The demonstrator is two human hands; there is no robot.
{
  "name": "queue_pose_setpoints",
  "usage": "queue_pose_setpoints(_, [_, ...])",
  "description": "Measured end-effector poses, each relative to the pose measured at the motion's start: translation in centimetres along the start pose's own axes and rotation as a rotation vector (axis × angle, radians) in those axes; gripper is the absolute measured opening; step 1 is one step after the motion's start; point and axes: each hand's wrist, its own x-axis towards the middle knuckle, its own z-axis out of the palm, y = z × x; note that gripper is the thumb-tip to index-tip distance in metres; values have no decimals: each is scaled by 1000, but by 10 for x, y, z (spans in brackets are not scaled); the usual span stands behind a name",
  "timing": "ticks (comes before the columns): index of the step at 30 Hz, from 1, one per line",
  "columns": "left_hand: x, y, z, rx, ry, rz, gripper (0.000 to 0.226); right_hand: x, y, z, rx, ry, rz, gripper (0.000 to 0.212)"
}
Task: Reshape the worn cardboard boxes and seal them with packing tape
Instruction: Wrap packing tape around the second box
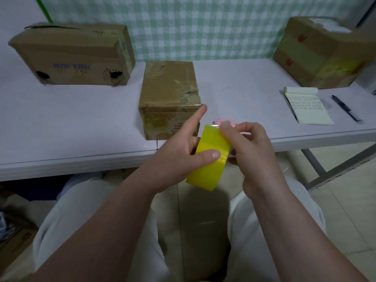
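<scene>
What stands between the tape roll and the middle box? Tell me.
Nothing visible does. The tape roll, held in the left hand with the right hand pinching its top edge, hangs just before the middle box. A small pink object lies on the table right of the box's near corner, beside the path, partly hidden.

Lying open on the white table at right, a handwritten notepad, with a black pen just beside it. Near the front edge, a partly hidden pink item. Behind, green-checked cloth.
</scene>
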Motion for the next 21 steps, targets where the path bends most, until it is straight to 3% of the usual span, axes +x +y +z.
queue_pose_setpoints(2, [3, -1, 5, -18, -4, 40, 91, 1, -6, -3, 41, -43, 104, 32])
queue_pose_setpoints(4, [7, -2, 13, 54, 40, 104, 89, 1, -9, -4, 55, -45, 84, 27])
queue_pose_setpoints(7, [11, -3, 18, 290, 241, 196, 90, 2, -15, -3, 124, 26, -32, 23])
queue_pose_setpoints(9, [13, -2, 17, 440, 424, 285, 72, 9, -20, -5, 62, 109, -200, 24])
queue_pose_setpoints(11, [14, 3, 12, 568, 604, 409, 44, 19, -28, -11, -132, 170, -392, 24])
queue_pose_setpoints(14, [16, 6, 0, 864, 797, 572, 16, 40, -38, -18, -626, 180, -565, 28])
queue_pose_setpoints(17, [24, 3, -10, 1007, 853, 585, 12, 62, -32, -17, -1027, 153, -560, 33])
queue_pose_setpoints(21, [31, 2, -15, 1060, 863, 502, 17, 79, -16, -19, -1191, 43, -461, 35])
